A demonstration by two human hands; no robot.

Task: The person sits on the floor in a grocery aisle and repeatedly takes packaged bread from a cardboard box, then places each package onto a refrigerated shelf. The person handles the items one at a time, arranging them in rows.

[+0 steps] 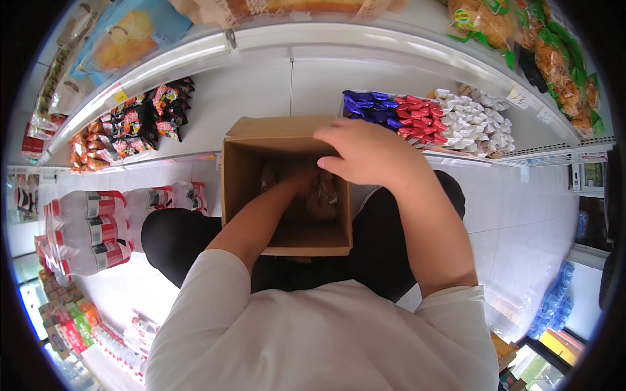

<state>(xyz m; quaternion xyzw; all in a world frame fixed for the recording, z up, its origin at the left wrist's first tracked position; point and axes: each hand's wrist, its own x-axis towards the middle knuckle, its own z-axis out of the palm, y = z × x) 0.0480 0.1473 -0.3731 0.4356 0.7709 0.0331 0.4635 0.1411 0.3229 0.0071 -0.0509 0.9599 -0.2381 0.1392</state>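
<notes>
An open cardboard box (286, 250) stands between my knees, against the front of a low shelf. My left hand (305, 182) reaches deep into it, beside small clear-wrapped packets (326, 190); shadow hides its fingertips, so a grip cannot be made out. My right hand (345, 149) is over the box's upper right edge, thumb and fingers apart, holding nothing. Just right of it on the shelf lie rows of blue (371, 108), red (421, 119) and white wrapped packets (474, 122).
A shelf edge with a clear strip (342, 36) arches above the box. Black snack packets (134, 122) lie on the low shelf at left. Shrink-wrapped bottles (90, 232) stand on the floor at left, blue-wrapped packs (552, 303) at far right.
</notes>
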